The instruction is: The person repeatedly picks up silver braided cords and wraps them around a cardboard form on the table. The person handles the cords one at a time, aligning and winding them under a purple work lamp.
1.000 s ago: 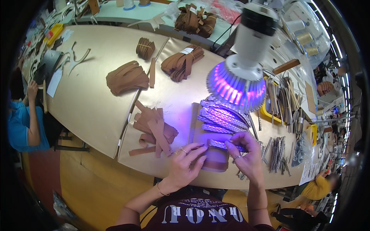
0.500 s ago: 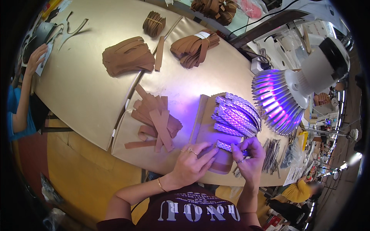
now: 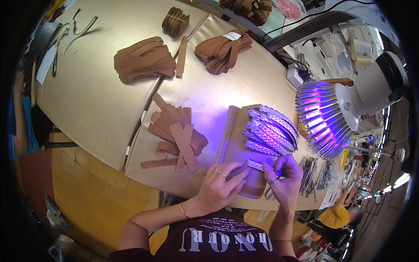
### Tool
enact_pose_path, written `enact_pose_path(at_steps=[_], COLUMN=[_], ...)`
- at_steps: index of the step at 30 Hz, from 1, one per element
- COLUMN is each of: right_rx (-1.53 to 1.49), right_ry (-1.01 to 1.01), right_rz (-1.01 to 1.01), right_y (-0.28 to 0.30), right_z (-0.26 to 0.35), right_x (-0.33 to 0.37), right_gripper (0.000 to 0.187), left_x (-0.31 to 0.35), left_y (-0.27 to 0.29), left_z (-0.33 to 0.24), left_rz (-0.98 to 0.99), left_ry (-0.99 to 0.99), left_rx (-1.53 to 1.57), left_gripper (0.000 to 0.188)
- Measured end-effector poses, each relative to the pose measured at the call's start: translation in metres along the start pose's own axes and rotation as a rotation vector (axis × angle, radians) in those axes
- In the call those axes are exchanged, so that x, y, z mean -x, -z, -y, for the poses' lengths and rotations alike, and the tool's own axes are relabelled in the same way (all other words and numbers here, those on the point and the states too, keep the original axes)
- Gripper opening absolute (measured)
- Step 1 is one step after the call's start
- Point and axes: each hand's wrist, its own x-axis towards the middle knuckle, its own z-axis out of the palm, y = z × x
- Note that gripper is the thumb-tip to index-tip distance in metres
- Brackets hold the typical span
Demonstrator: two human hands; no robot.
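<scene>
Strip of braid, four o'clock, pinched in right hand; left hand half-curled, its hold unclear; clear bag at one o'clock, pink material inside.

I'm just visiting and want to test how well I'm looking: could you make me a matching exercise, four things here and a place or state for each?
Things
1. Right hand
2. Finned lamp
3. Loose flat brown strips
4. Cluster of braided strips

Places or states
A. Crisscrossed on the gold tabletop
B. Pinching a single braided strip
C. Lying together, lit purple
D. Hanging at the right, glowing purple itself

Right pairs: 1-B, 2-D, 3-A, 4-C
</scene>
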Motion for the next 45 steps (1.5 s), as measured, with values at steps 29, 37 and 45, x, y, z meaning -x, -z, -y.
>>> enact_pose_path(at_steps=[29,37,45], right_rx=[0.285,0.192,0.048], right_ry=[-0.014,0.024,-0.032], right_rz=[-0.092,-0.081,-0.056], right_y=[0.040,0.048,0.041], right_z=[-0.024,-0.046,-0.064], right_x=[0.008,0.004,0.006], right_gripper=[0.031,0.033,0.043], left_x=[-0.011,-0.010,-0.011], left_y=[0.008,0.009,0.009], left_z=[-0.008,-0.010,-0.017], left_rz=[0.135,0.188,0.232], left_ry=[0.049,0.074,0.079], left_rx=[-0.071,-0.140,-0.222], left_gripper=[0.038,0.039,0.037])
